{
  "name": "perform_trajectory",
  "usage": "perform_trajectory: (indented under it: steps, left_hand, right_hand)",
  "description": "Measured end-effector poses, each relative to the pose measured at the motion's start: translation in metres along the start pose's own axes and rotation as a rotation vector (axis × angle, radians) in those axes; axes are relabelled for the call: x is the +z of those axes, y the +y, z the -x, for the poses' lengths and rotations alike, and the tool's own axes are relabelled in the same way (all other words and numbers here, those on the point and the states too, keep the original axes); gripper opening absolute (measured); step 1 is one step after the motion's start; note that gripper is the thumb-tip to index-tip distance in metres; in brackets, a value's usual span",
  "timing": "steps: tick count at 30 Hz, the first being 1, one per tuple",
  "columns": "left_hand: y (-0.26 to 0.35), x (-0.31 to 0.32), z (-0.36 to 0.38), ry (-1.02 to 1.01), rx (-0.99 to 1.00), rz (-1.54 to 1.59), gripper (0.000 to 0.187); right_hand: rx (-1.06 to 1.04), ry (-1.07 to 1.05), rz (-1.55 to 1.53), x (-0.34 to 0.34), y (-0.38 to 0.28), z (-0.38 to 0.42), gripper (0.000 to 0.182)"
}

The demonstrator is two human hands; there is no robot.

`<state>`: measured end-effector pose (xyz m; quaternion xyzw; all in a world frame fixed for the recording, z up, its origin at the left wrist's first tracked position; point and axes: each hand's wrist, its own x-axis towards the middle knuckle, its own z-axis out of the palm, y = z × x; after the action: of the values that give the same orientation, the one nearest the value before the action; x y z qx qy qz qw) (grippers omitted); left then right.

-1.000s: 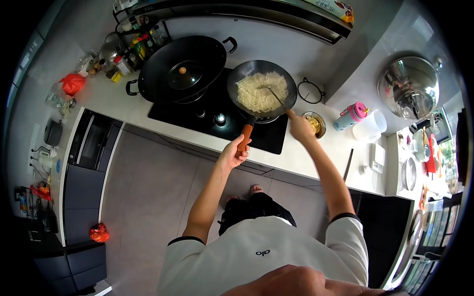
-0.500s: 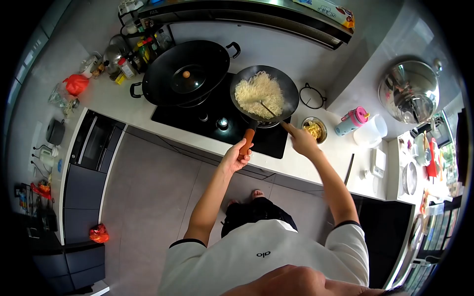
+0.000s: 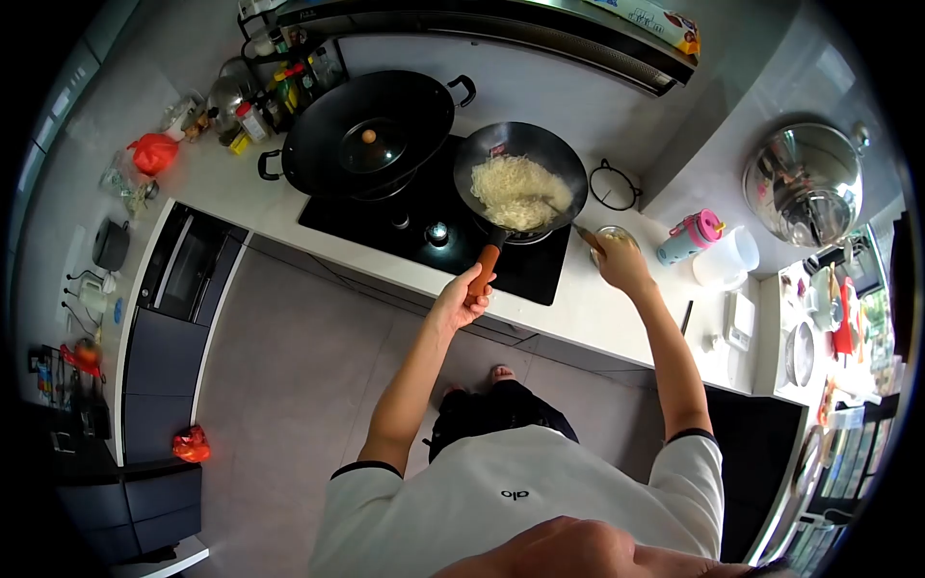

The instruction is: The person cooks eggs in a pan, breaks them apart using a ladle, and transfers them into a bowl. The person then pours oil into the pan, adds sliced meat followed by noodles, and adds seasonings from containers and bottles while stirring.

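My left hand (image 3: 464, 301) is wrapped round the orange-brown handle (image 3: 485, 270) of a dark frying pan (image 3: 482, 144) on the right side of the black hob (image 3: 337, 223). Pale noodles (image 3: 515, 191) lie in the pan. My right hand (image 3: 621, 262) grips the wooden handle of a spatula (image 3: 590, 239), whose metal end reaches into the right part of the noodles. Partly hidden behind that hand is a small metal bowl (image 3: 617, 232); its contents are mostly covered.
A large black wok (image 3: 318, 144) with a glass lid inside stands left of the pan. Right of the pan are a wire ring (image 3: 615, 185), a pink-topped cup (image 3: 690, 238) and a clear container (image 3: 726, 260). The range hood (image 3: 540, 43) hangs above.
My right hand has moved right with the spatula, over the metal bowl. The noodles have shifted lower in the pan, baring its upper part. My left hand still holds the handle.
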<state>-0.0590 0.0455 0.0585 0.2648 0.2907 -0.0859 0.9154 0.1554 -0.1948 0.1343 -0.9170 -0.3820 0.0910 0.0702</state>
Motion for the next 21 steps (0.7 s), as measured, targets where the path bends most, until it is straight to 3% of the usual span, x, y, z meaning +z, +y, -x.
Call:
perform_trajectory:
  steps: [2, 3, 6, 8, 10, 11, 12, 14, 16, 18, 21]
  left_hand:
    - [0.001, -0.003, -0.005, -0.014, 0.006, 0.005, 0.044]
    - [0.000, -0.002, -0.004, -0.009, 0.007, 0.007, 0.045]
    - [-0.001, -0.003, -0.001, -0.009, 0.005, 0.027, 0.046]
    - [0.001, -0.001, -0.002, -0.027, 0.001, 0.040, 0.046]
    - [0.001, 0.000, 0.002, -0.035, -0.001, 0.037, 0.046]
    - [-0.002, -0.008, -0.002, -0.066, 0.008, 0.041, 0.045]
    - [-0.003, -0.013, -0.007, -0.071, 0.003, 0.035, 0.044]
    - [-0.002, -0.008, -0.003, -0.045, -0.014, 0.045, 0.043]
    - [-0.001, -0.019, -0.004, -0.101, -0.036, -0.014, 0.040]
    - [-0.001, -0.035, -0.002, -0.199, -0.084, -0.008, 0.038]
    - [0.012, -0.043, 0.034, -0.303, -0.118, -0.124, 0.038]
  right_hand:
    - [0.104, 0.035, -0.047, -0.001, -0.035, -0.010, 0.044]
    - [0.130, 0.056, -0.003, 0.041, -0.028, -0.036, 0.044]
    - [0.053, 0.030, -0.128, 0.032, -0.051, -0.009, 0.051]
    - [-0.052, -0.019, -0.059, 0.005, -0.027, 0.012, 0.057]
    - [-0.164, 0.158, -0.044, 0.001, 0.003, 0.009, 0.058]
    - [0.038, 0.069, 0.014, 0.004, 0.001, 0.001, 0.052]
    - [-0.010, 0.189, -0.099, -0.008, -0.030, 0.007, 0.036]
    - [0.219, 0.103, -0.046, 0.036, -0.053, -0.018, 0.036]
    - [0.195, 0.147, -0.090, 0.059, -0.073, -0.014, 0.050]
    - [0.057, 0.252, -0.151, 0.069, -0.058, 0.000, 0.052]
    - [0.226, 0.212, -0.054, 0.004, -0.103, 0.052, 0.054]
